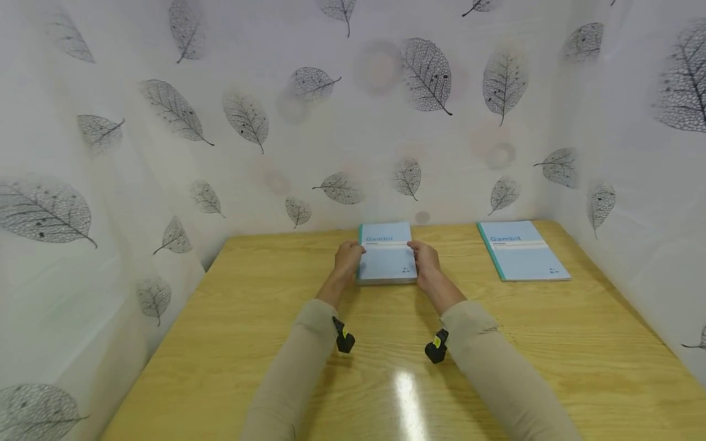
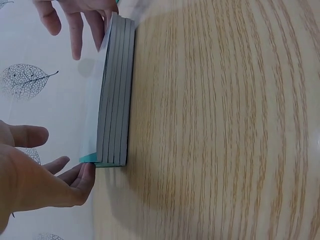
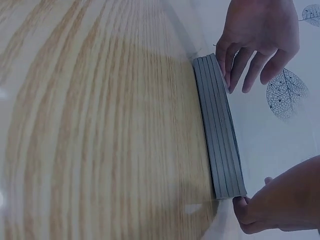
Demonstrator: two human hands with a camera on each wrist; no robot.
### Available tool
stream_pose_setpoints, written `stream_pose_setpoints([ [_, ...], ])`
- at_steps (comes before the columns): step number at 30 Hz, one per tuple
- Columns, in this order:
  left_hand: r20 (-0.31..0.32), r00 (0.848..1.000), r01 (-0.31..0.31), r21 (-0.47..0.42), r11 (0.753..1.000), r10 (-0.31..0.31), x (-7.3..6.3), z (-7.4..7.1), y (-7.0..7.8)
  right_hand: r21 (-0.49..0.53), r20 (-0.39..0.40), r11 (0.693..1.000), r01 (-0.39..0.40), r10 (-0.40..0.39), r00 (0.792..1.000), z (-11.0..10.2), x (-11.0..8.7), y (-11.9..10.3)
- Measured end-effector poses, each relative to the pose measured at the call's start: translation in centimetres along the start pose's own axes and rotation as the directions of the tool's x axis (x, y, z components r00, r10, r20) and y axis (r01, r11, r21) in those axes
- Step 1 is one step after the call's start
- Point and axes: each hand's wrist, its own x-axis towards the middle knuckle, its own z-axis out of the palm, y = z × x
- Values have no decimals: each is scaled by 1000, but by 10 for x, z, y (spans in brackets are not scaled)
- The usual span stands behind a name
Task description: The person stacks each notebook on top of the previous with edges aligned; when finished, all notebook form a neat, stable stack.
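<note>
A stack of several light-blue notebooks with teal spines lies near the table's back edge, the top cover printed "Gambit". At its left side is my left hand; its fingertips touch the teal spine side, and the thumb stands apart above the cover. My right hand is against the opposite side, fingertips right at the stack's edge. Both wrist views show the grey page edges lined up evenly. The undersides of the fingers are partly hidden by the stack.
Another light-blue "Gambit" notebook lies flat to the right on the wooden table. A pale curtain with leaf prints hangs behind the table and along both sides. Black wrist cameras sit below the sleeves' cuffs.
</note>
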Motion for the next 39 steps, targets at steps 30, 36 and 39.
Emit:
stream_pose_setpoints([
  [30,-1,1000,16,41,999,-16,-1,2,3,45,98,999,11,-16,995,-15,-1,-3],
  [36,-2,998,-60,74,995,60,-7,12,9,14,129,1000,23,-24,991,-34,-2,-7],
  [39,0,991,-134,79,988,134,-10,21,9,-1,140,1000,29,-28,990,-46,-1,-11],
])
